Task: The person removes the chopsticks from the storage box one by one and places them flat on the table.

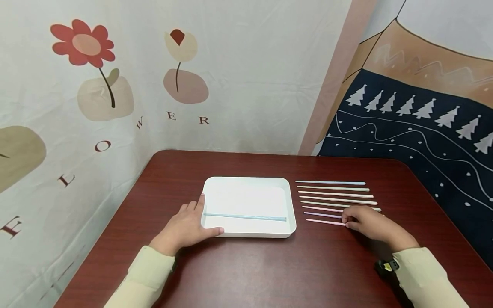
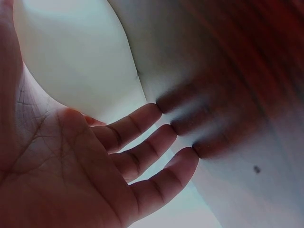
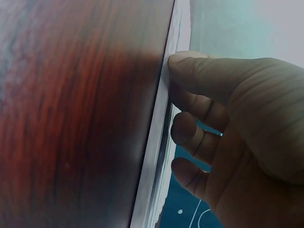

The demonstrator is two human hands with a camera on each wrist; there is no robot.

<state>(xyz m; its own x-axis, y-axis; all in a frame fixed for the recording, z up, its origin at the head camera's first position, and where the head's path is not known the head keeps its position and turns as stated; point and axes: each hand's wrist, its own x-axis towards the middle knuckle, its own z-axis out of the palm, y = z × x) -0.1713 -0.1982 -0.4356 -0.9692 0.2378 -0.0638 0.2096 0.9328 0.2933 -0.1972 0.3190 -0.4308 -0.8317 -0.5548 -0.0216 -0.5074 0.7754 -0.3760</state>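
A light blue chopstick (image 1: pixel 246 217) lies crosswise in the front part of a white tray (image 1: pixel 246 235). My left hand (image 1: pixel 186 224) rests at the tray's front left corner, its thumb along the front rim and its index finger at the left rim. Three of its fingertips touch the table in the left wrist view. To the right of the tray, my right hand (image 1: pixel 367 222) pinches the pink chopstick (image 1: pixel 323 221), the nearest in a row, between thumb and fingers. Its other fingers are loosely bent beside the stick in the right wrist view.
Several pastel chopsticks (image 1: pixel 335 193) lie side by side beyond the pink one, their thin ends towards the tray. Everything stands on a dark red wooden table (image 1: pixel 254 273). Behind hang a flower-printed cloth (image 1: pixel 246 85) and a navy cloth with white trees (image 1: pixel 408 132).
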